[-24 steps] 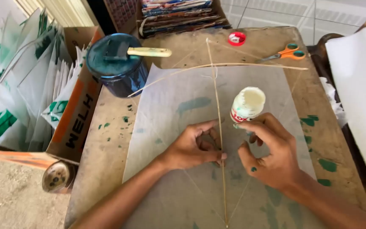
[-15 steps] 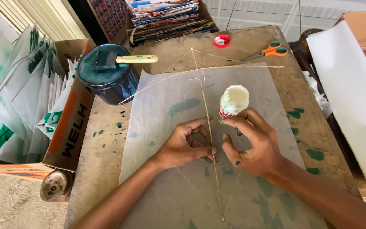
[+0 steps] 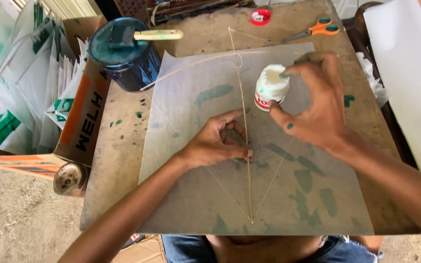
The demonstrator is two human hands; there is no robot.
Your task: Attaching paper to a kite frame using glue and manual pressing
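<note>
A translucent paper sheet [image 3: 205, 190] lies on the worn wooden table [image 3: 118, 160], with a thin straight stick [image 3: 246, 160] down its middle and a bowed stick [image 3: 196, 63] arching across the top. My left hand [image 3: 218, 141] presses fingertips on the straight stick near its middle. My right hand [image 3: 315, 104] hovers over a small white glue pot [image 3: 270, 87] standing on the sheet, one fingertip touching its open top. The right hand's fingers are spread and hold nothing.
A dark blue paint can [image 3: 123, 53] with a brush across it stands at the back left. A cardboard box [image 3: 81, 112] of folded white-and-green papers sits left. Orange scissors [image 3: 317, 28] and a red tape roll [image 3: 260, 17] lie at the back. White sheets [image 3: 405, 73] hang right.
My right hand has lifted off the stick and moved up to the glue pot's top. The left hand stays pressing on the stick. The view has shifted closer.
</note>
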